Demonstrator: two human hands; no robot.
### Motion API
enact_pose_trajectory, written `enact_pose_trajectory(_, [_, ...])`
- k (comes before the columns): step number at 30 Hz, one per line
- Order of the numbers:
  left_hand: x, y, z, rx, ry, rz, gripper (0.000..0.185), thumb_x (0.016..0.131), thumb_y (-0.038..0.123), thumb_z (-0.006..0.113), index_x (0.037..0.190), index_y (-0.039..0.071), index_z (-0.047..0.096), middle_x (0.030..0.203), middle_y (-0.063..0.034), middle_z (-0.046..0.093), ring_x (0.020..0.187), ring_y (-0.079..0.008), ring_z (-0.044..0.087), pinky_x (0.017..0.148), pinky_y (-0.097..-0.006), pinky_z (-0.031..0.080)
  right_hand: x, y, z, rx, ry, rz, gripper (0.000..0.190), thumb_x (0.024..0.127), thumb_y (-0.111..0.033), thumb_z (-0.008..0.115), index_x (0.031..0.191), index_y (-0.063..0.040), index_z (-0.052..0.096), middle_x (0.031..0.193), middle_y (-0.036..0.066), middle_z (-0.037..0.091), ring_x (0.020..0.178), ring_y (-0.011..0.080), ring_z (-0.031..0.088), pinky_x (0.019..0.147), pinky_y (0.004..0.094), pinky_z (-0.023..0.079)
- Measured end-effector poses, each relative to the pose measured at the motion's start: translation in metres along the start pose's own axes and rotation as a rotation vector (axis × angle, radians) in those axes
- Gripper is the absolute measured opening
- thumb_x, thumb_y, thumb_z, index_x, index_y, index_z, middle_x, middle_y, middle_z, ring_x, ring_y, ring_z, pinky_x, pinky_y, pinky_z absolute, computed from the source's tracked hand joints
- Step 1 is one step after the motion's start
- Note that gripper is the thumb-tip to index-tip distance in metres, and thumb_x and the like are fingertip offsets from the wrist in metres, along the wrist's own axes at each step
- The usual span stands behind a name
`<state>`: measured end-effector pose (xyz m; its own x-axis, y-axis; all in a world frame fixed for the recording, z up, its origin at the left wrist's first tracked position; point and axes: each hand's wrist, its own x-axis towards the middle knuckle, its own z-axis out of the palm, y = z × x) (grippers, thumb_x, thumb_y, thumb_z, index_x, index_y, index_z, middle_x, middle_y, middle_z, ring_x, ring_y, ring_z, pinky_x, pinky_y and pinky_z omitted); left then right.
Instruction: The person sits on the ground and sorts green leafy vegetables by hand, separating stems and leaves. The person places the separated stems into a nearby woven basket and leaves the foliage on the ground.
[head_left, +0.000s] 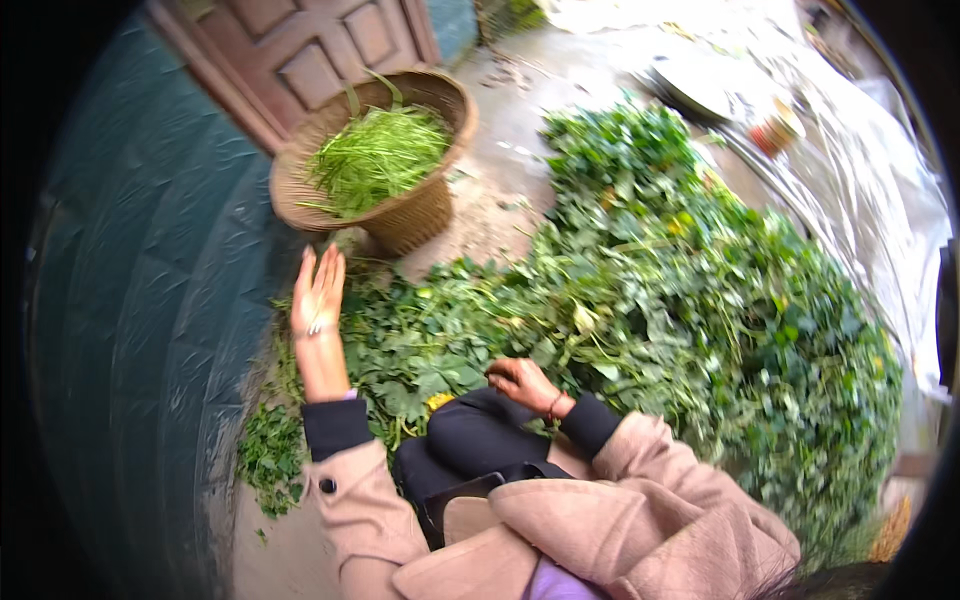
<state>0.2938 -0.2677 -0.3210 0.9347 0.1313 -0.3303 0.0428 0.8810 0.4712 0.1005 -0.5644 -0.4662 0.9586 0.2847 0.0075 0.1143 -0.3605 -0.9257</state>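
Observation:
My left hand (318, 292) is stretched out palm up below a woven wicker basket (420, 214), its fingers extended and nothing in it. Cut green stems (379, 157) lie heaped inside the basket. My right hand (525, 382) rests near my knee, fingers curled, beside a large pile of leafy green vines (645, 300); whether it holds anything is hidden. A yellow blossom or leaf (439, 402) shows in the vines between my hands.
A blue-green sheeted wall (150, 300) runs along the left, with a panelled wooden door (300, 60) behind the basket. A small heap of leaves (270, 457) lies at lower left. A round pan-like object (694, 86), a reddish container (777, 129) and plastic sheeting (862, 195) are at upper right.

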Motion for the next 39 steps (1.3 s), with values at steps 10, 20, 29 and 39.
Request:
enact_pose_trajectory(10, [-0.213,-0.073,-0.209,0.552,0.253,-0.136,0.03,0.097,0.022,0.058,0.121,0.005,0.058,0.1,-0.0041,0.065,0.092,-0.0144,0.062,0.083,-0.0302,0.053,-0.063,0.123,-0.094,-0.221,0.514,0.327,0.017,0.084,-0.018,0.063,0.091,-0.004,0.069,0.082,0.017,0.069,0.077,0.0342,0.067,0.072,0.0405,0.053])
enact_pose_trajectory(20, [-0.303,-0.094,-0.173,1.164,0.055,-0.365,0.028,0.102,0.03,0.048,0.098,0.005,0.059,0.09,-0.0061,0.065,0.081,-0.0148,0.065,0.078,-0.0269,0.051,-0.114,0.203,-0.149,-0.993,0.313,0.429,0.024,0.078,-0.019,0.064,0.101,-0.012,0.06,0.096,0.009,0.064,0.093,0.0314,0.061,0.073,0.0451,0.05])
enact_pose_trajectory(29, [-0.336,-0.105,-0.177,1.271,-0.054,-0.575,0.038,0.104,0.029,0.042,0.087,0.001,0.061,0.082,-0.0053,0.065,0.078,-0.01,0.06,0.075,-0.0245,0.048,-0.176,0.219,-0.115,-0.948,0.108,0.45,0.015,0.08,-0.023,0.06,0.093,-0.016,0.062,0.09,0.011,0.061,0.091,0.0316,0.058,0.075,0.0455,0.046])
enact_pose_trajectory(39, [-0.344,-0.123,-0.185,1.263,0.022,-0.413,0.028,0.103,0.021,0.045,0.096,-0.001,0.059,0.087,-0.0087,0.066,0.077,-0.0118,0.063,0.074,-0.0242,0.051,-0.167,0.189,-0.137,-0.943,0.315,0.351,0.02,0.081,-0.013,0.057,0.1,-0.011,0.063,0.095,0.01,0.058,0.096,0.0315,0.053,0.077,0.043,0.043])
